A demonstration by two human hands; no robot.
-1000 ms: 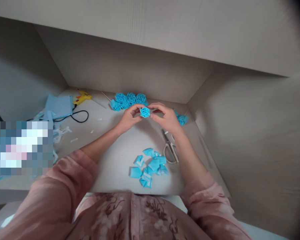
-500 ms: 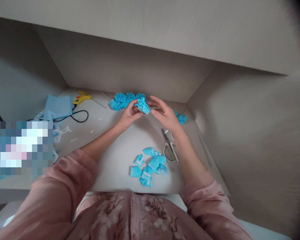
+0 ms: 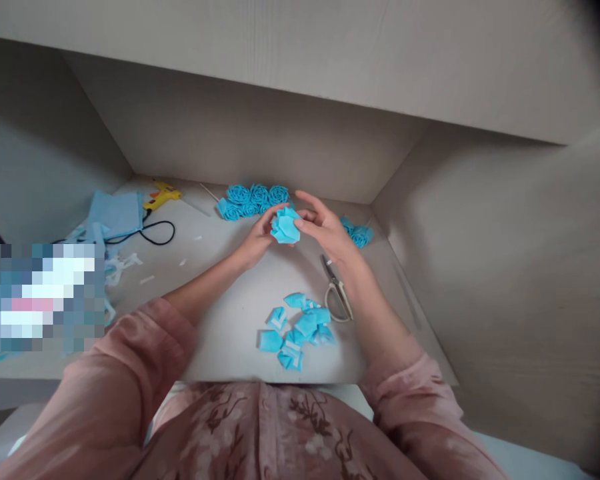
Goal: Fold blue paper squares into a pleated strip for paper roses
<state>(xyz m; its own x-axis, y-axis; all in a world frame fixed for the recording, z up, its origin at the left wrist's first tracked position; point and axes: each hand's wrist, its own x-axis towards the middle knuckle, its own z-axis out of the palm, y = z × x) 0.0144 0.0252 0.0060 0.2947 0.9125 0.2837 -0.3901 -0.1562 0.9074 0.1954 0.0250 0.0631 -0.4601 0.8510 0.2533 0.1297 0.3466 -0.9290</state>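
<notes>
Above the middle of the table, both hands hold a blue paper flower with folded, pointed petals. My left hand is closed round its left side, the fingers partly behind it. On the other side, my right hand presses its thumb on a petal, with the index finger raised and the other fingers behind. Closer to me lie several loose blue petals, some with white strips on them. A pair of scissors with pale handles lies partly under my right forearm.
Several finished blue roses stand along the back wall. More blue flowers lie behind my right hand. At the left are a yellow glue gun with a black cord, folded blue sheets and white scraps. Panels enclose the back and sides.
The flower has turned so that a broad petal faces me. My right hand has closed in from beside it, and its thumb now presses on the petal.
</notes>
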